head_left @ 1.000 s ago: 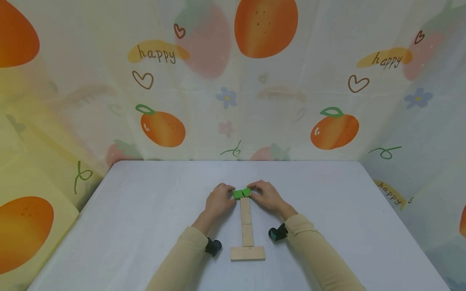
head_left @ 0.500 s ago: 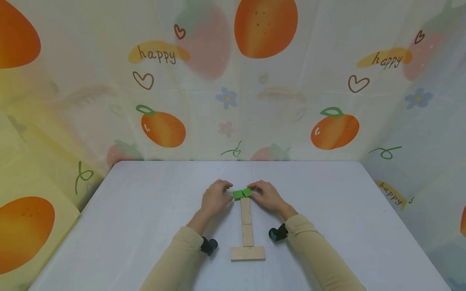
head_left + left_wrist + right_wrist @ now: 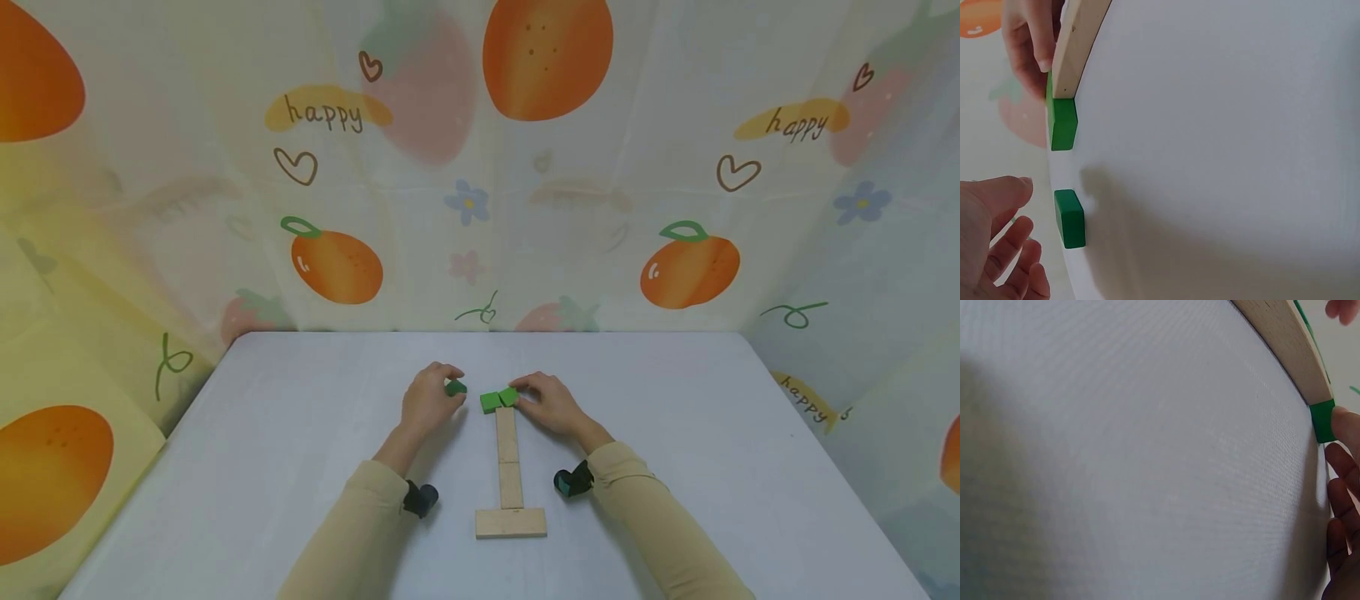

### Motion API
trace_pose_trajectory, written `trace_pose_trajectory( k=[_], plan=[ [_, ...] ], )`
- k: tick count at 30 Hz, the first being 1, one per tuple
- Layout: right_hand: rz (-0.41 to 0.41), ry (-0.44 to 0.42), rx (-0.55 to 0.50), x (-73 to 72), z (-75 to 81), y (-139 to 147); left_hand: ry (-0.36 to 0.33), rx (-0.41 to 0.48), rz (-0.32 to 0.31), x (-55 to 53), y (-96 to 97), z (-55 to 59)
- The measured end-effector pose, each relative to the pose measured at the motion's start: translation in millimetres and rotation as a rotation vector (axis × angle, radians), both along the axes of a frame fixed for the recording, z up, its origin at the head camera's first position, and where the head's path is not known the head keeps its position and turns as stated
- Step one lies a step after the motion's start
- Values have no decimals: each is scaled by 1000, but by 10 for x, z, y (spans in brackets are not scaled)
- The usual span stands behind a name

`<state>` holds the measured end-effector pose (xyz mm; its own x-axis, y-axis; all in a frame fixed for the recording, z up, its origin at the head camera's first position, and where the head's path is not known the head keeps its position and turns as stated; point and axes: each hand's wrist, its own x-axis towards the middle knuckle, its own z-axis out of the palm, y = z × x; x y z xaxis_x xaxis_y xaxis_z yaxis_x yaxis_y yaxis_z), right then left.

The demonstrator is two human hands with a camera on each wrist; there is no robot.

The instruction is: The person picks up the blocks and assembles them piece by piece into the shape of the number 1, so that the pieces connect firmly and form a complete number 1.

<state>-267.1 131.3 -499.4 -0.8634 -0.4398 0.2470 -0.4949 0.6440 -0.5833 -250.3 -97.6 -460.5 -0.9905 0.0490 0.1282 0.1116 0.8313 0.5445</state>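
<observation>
My left hand [image 3: 429, 402] is over the table, its thumb and fingers spread around a dark green block [image 3: 455, 387]. In the left wrist view, this block [image 3: 1070, 219] sits on the table, apart from the thumb [image 3: 1013, 192]. Two lighter green blocks lie at the far end of a wooden strip: a left one [image 3: 490, 402] and a tilted right one [image 3: 508, 396], their corners close together. My right hand [image 3: 553, 404] pinches the right one; its thumb presses that green block [image 3: 1322, 422] in the right wrist view.
Two wooden blocks, a far one [image 3: 506, 433] and a near one [image 3: 510, 485], lie end to end below the green pair. A crosswise wooden block [image 3: 511, 523] lies at their near end. A patterned cloth [image 3: 420, 250] hangs behind the white table [image 3: 300, 375].
My left hand has let go of the left light green block and moved left, to the dark green block, which now shows between its fingers. The right hand stays in place.
</observation>
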Motion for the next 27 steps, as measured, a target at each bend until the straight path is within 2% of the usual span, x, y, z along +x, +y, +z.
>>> trace_pose_trajectory(
  k=[10,18,27],
  plan=[
    [5,17,-5,22,34,-4,8,-12,46,-27,-39,-16],
    [16,26,-13,32,38,-5,-43,-38,83,-57,-50,-84],
    [14,28,-5,16,4,8,-79,-5,116,-59,-56,-124]
  ],
)
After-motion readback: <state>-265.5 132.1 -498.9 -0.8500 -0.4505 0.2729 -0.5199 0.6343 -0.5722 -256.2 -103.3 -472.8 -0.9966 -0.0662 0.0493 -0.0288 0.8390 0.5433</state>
